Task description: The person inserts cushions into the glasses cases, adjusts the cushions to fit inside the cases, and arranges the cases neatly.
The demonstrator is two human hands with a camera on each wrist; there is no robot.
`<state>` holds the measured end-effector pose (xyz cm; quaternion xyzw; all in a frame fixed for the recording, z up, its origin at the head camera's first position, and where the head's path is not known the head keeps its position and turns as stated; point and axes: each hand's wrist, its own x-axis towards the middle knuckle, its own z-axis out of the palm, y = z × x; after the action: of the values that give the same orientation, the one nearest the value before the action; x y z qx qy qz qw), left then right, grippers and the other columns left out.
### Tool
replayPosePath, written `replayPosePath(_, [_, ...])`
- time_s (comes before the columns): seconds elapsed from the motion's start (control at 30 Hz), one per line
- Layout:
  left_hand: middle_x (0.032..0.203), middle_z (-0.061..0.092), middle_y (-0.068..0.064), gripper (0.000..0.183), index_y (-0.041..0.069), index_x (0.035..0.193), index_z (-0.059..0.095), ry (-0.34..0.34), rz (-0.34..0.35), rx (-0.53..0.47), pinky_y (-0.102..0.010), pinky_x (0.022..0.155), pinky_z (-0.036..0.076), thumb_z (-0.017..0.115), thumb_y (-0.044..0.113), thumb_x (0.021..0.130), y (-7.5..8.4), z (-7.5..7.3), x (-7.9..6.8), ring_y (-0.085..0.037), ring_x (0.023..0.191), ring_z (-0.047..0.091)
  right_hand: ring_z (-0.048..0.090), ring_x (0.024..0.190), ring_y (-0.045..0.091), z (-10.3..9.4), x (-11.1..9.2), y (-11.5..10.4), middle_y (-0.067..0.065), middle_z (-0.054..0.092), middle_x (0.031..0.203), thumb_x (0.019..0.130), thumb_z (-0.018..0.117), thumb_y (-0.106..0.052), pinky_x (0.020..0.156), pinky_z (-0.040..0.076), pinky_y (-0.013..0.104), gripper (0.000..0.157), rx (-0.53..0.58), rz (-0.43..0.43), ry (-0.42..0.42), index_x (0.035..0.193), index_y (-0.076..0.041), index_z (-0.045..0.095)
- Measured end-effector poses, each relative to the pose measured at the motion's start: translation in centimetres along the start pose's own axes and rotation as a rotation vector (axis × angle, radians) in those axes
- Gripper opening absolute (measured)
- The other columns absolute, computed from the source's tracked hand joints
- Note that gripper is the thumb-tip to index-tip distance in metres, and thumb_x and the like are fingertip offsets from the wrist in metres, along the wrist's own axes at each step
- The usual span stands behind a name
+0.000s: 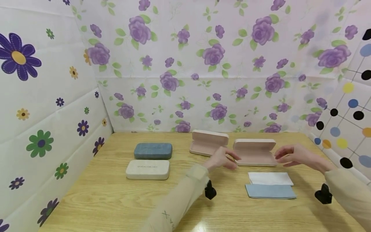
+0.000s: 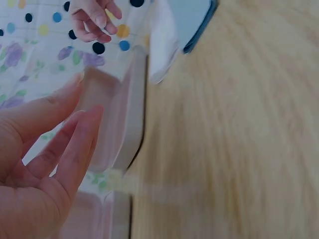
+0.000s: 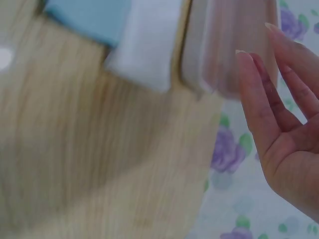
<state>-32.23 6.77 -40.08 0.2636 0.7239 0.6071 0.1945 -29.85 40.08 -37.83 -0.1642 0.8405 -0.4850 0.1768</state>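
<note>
Glasses case (image 1: 255, 158), pale outside and pink inside, stands on the wooden table (image 1: 246, 216) between the person's two hands, its lid raised and its hollow facing the person. The left hand (image 1: 222, 159) is at its left end, just in front of a second case (image 1: 205, 145), also pink inside with its lid up, and hides part of that case's front edge. The left thumb and fingers are slightly bent, with a moderate gap between them. The right hand (image 1: 294, 154) is by the right end of the first case, palm turned inward, its fingers gently bent and its thumb well away from them, a fairly wide spread. Whether the fingertips of either hand touch the case, I cannot tell. In front of the first case, nearer the person and lower than both hands, lie a folded white cloth (image 1: 270, 178) and a folded blue cloth (image 1: 271, 191), the blue one nearer, their edges meeting. Well to the left of both hands are two closed cases: a blue case (image 1: 153, 151) farther back and a white case (image 1: 147, 169) with lettering on its lid just in front of it. Behind the table hangs a rose-patterned sheet (image 1: 213, 82).
</note>
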Motion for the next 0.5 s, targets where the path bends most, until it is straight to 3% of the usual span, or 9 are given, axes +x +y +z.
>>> replayPosePath(0.23, [0.085, 0.064, -0.010, 0.022, -0.002, 0.089, 0.069, 0.073, -0.088, 0.081, -0.028, 0.055, 0.051, 0.073, -0.010, 0.069, -0.2, 3.8, 0.8, -0.016, 0.060, 0.062, 0.058, 0.082, 0.030, -0.4, -1.6, 2.8, 0.021, 0.058, 0.099, 0.086, 0.062, -0.012, 0.069, 0.049, 0.041, 0.030, -0.066, 0.051, -0.049, 0.106, 0.010, 0.055])
replayPosePath(0.5, [0.070, 0.060, -0.003, 0.017, 0.001, 0.078, 0.068, 0.101, -0.039, 0.191, -0.023, 0.050, 0.049, 0.077, -0.007, 0.066, -0.9, 5.6, 1.6, -0.011, 0.055, 0.057, 0.058, 0.082, 0.016, 0.2, -1.8, 4.9, 0.018, 0.059, 0.101, 0.083, 0.066, -0.011, 0.063, 0.050, 0.032, 0.031, -0.126, 0.007, -0.033, 0.106, 0.008, 0.057])
